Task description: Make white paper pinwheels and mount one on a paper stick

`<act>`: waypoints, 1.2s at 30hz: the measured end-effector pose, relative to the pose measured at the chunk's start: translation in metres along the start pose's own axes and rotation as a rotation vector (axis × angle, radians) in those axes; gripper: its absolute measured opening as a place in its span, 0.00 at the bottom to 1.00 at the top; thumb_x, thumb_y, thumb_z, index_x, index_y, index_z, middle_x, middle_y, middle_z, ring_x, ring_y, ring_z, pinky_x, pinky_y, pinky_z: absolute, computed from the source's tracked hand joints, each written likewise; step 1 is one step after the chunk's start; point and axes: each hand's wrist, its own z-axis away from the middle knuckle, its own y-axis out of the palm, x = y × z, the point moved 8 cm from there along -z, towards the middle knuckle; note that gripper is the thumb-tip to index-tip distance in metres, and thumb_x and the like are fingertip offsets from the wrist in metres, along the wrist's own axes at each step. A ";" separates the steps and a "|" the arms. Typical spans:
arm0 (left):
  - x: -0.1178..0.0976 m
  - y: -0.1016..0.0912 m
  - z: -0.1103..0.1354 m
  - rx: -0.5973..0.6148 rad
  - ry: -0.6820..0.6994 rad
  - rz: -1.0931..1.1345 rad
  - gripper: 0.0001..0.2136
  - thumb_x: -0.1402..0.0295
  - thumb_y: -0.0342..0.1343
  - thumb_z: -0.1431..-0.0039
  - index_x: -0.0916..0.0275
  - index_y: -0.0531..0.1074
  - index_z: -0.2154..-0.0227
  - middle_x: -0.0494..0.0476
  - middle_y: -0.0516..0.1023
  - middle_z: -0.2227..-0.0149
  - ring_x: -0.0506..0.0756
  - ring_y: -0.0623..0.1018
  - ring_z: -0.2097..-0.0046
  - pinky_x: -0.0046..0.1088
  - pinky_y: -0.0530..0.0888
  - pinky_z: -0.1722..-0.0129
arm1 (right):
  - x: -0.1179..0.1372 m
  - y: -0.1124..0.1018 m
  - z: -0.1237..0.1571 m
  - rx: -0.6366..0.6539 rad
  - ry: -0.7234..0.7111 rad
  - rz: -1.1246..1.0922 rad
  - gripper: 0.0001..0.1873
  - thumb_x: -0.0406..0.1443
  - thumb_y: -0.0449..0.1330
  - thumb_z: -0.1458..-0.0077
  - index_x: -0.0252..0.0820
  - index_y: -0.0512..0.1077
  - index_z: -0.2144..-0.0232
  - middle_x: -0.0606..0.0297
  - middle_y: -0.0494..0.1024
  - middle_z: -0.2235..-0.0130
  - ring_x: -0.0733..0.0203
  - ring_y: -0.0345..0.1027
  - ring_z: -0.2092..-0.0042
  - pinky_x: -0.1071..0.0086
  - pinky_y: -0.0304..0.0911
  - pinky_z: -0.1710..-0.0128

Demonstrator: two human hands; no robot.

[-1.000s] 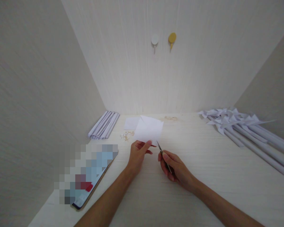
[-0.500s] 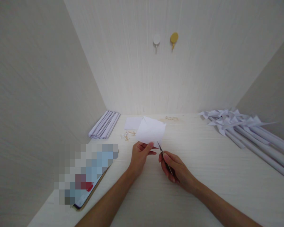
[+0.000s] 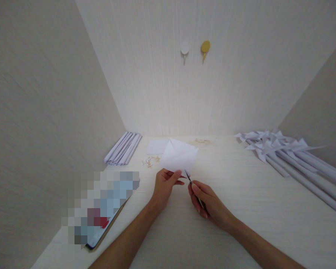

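Between the thumb and fingers of my left hand (image 3: 164, 186), a white paper square (image 3: 179, 156) is gripped at its near edge and slanted above the table. Fine crease lines show near its far corner. My right hand (image 3: 210, 203) is closed around slim dark pointed scissors (image 3: 190, 181); their handles are mostly hidden in the fingers. The scissors' tip meets the paper's near right part, just right of my left thumb. Partly behind the held square lies another white paper sheet (image 3: 156, 146).
Rolled paper tubes (image 3: 123, 148) lie at the back left, paper pinwheels on sticks (image 3: 285, 149) at the right. Small pins (image 3: 151, 161) and more small pieces (image 3: 202, 141) are scattered on the table. A phone (image 3: 109, 216) lies front left. A white hook (image 3: 184, 48) and a yellow hook (image 3: 205, 47) are on the wall.
The scissors' tip has shifted slightly left and now lies against the paper's near part. The paper has turned a little, its right corner further right. Both grips are unchanged.
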 end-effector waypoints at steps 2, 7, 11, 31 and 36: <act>0.000 0.000 0.000 0.000 -0.001 0.002 0.11 0.66 0.62 0.62 0.70 0.72 0.76 0.57 0.76 0.78 0.51 0.75 0.74 0.22 0.72 0.79 | 0.000 -0.001 -0.001 -0.004 -0.006 0.002 0.18 0.49 0.49 0.49 0.40 0.58 0.78 0.78 0.58 0.89 0.77 0.42 0.90 0.81 0.39 0.93; 0.000 0.000 -0.001 -0.002 -0.003 0.036 0.09 0.67 0.62 0.64 0.69 0.72 0.78 0.55 0.76 0.78 0.50 0.74 0.75 0.22 0.72 0.80 | -0.002 -0.001 -0.001 -0.002 -0.004 0.016 0.17 0.48 0.49 0.49 0.40 0.58 0.78 0.78 0.58 0.89 0.77 0.42 0.91 0.81 0.38 0.93; -0.001 -0.002 -0.002 -0.009 0.002 0.046 0.08 0.69 0.63 0.65 0.69 0.73 0.80 0.54 0.75 0.79 0.49 0.73 0.77 0.23 0.72 0.80 | -0.001 -0.001 -0.001 0.002 -0.005 0.055 0.17 0.47 0.48 0.49 0.40 0.58 0.78 0.78 0.58 0.89 0.77 0.42 0.91 0.81 0.37 0.93; -0.005 -0.003 -0.001 -0.008 0.015 -0.022 0.10 0.66 0.61 0.62 0.66 0.75 0.74 0.53 0.77 0.74 0.49 0.73 0.74 0.23 0.72 0.79 | 0.002 0.001 0.001 0.014 -0.001 0.052 0.18 0.48 0.48 0.50 0.40 0.59 0.78 0.78 0.59 0.89 0.77 0.42 0.91 0.81 0.38 0.93; -0.004 -0.001 0.001 0.008 0.008 -0.047 0.10 0.66 0.61 0.62 0.66 0.75 0.75 0.53 0.76 0.76 0.49 0.72 0.76 0.23 0.72 0.79 | 0.001 0.001 0.000 0.007 0.012 0.050 0.17 0.48 0.49 0.50 0.40 0.59 0.78 0.78 0.59 0.89 0.77 0.42 0.91 0.81 0.38 0.93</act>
